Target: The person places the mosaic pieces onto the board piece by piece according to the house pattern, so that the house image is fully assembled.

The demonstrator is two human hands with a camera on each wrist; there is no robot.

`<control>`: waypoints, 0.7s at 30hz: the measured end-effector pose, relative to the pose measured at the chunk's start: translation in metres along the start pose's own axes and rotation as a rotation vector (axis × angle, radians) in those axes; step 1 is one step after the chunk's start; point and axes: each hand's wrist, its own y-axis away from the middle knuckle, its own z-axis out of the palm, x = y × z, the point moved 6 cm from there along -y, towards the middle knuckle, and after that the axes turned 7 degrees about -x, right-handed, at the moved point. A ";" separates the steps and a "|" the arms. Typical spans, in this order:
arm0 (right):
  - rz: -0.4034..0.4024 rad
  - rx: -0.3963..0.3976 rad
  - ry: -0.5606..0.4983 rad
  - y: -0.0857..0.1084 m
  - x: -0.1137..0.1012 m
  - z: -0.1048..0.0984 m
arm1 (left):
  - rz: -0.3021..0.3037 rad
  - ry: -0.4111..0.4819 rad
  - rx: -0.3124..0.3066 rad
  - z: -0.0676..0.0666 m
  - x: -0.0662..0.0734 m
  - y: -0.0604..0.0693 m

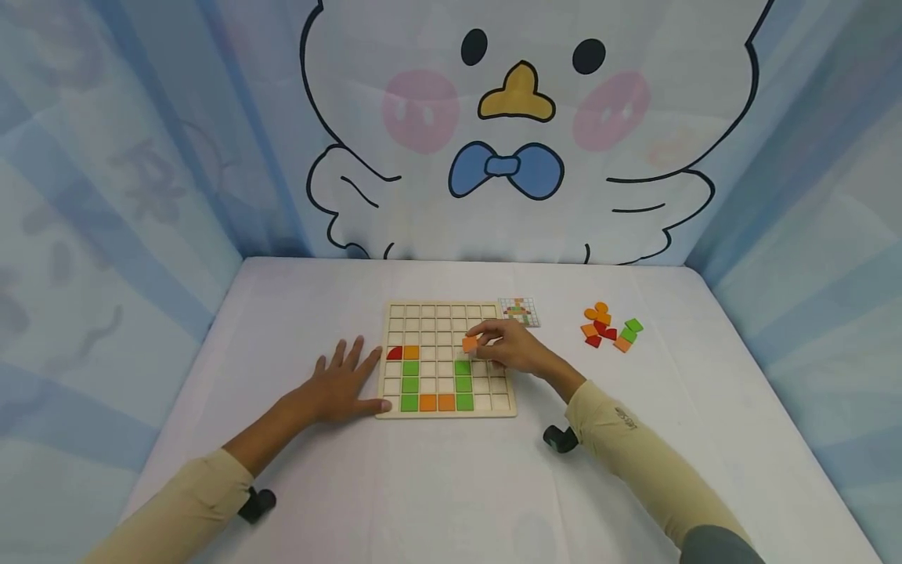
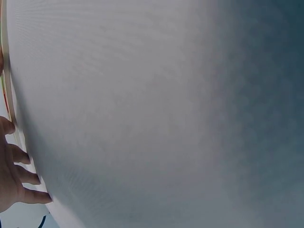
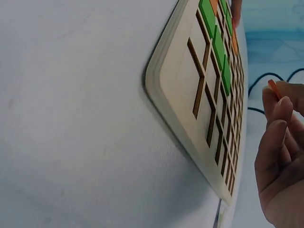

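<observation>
A wooden grid board [image 1: 427,336] lies on the table with green, orange and red tiles set in several of its squares. Between thumb and fingers, my right hand [image 1: 513,345] pinches an orange square tile [image 1: 470,344] over the board, just above the right column of green tiles [image 1: 463,384]. The same orange tile [image 3: 274,89] shows edge-on in the right wrist view. My left hand [image 1: 343,385] rests with spread fingers at the board's left edge, thumb and index fingertip touching it. In the left wrist view, only part of the left hand [image 2: 12,175] shows.
A small pattern card [image 1: 519,311] lies by the board's upper right corner. Farther right, loose orange, red and green pieces [image 1: 610,334] are scattered in a pile. A patterned curtain [image 1: 521,227] stands behind the white table [image 1: 451,486].
</observation>
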 end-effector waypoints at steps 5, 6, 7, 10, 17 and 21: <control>-0.068 -0.028 0.054 -0.016 -0.009 0.014 | -0.001 -0.008 -0.005 0.000 0.001 0.001; -0.077 -0.033 0.067 -0.019 -0.010 0.017 | -0.001 -0.006 -0.007 0.000 0.001 0.001; -0.086 -0.035 0.086 -0.022 -0.012 0.019 | 0.000 -0.005 -0.008 0.000 0.001 0.001; -0.100 -0.044 0.137 -0.030 -0.016 0.027 | 0.002 -0.003 -0.008 0.000 0.001 0.000; -0.078 -0.045 0.218 -0.045 -0.022 0.042 | -0.004 -0.018 -0.018 0.002 -0.001 -0.002; -0.060 -0.015 0.285 -0.050 -0.027 0.047 | -0.005 -0.022 -0.020 0.003 -0.002 -0.003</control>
